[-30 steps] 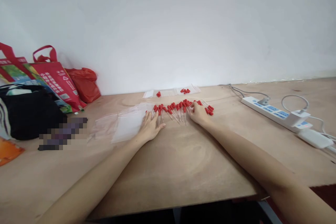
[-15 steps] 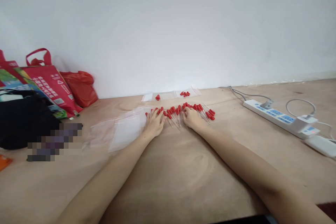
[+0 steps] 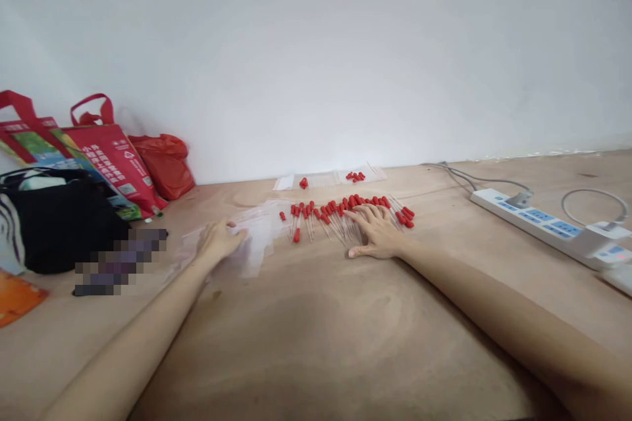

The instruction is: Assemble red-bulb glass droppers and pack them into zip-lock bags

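Droppers with red bulbs [image 3: 332, 205] lie in a loose row on the wooden table [image 3: 320, 335], in the middle of the view, and their thin, pale stems point mostly toward the person. One red bulb [image 3: 297, 235] lies closer to the person than the row, and another small one [image 3: 282, 216] lies a little apart at the left end.

The right hand [image 3: 378, 233] is laid over the right part of this row, with the fingers spread and the thumb stretched out to the side. It is released, gripping nothing, and its fingertips seem to touch the droppers. The left hand [image 3: 220, 241] is over the flat, clear plastic bags [image 3: 257, 250], which overlap one another to the left of the row. Its fingers are bent and its thumb stands out toward the right; whether it pinches a bag (the hand is somewhat blurred) one cannot tell.

Behind the row, near the white wall [image 3: 316, 66], there is a clear packing [image 3: 378, 172] with more red bulbs [image 3: 355, 177] at it; whether they are inside or on top is not clear. On the right side lies a white power strip [image 3: 523, 220] with a grey plug [image 3: 518, 199] in it. On the left stand a printed shopping bag [image 3: 108, 158], a red plastic bag [image 3: 165, 164] and a black bag [image 3: 59, 230].
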A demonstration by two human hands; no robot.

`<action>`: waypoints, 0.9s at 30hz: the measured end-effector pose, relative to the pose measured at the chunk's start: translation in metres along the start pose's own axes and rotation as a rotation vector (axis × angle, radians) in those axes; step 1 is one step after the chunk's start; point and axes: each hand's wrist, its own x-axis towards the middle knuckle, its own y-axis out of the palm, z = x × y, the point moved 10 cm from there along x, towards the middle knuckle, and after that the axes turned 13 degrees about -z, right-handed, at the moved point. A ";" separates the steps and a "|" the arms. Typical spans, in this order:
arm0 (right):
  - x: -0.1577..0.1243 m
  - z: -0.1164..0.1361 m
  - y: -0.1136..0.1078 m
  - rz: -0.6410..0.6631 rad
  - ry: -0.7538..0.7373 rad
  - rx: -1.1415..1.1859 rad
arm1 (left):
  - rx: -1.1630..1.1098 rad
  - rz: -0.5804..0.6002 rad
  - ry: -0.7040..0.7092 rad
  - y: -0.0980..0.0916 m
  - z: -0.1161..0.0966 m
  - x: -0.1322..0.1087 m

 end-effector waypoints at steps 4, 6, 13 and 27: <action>0.015 -0.007 0.013 -0.020 0.008 -0.043 | -0.067 0.115 -0.020 0.013 0.014 0.002; 0.020 -0.010 0.014 -0.042 0.020 -0.066 | -0.098 0.129 -0.026 0.015 0.015 -0.001; 0.011 -0.007 -0.010 -0.177 0.113 -0.027 | -0.320 0.023 -0.118 -0.013 0.022 0.005; -0.028 0.049 -0.034 -0.037 0.119 0.397 | -0.748 0.391 0.641 -0.002 -0.160 -0.113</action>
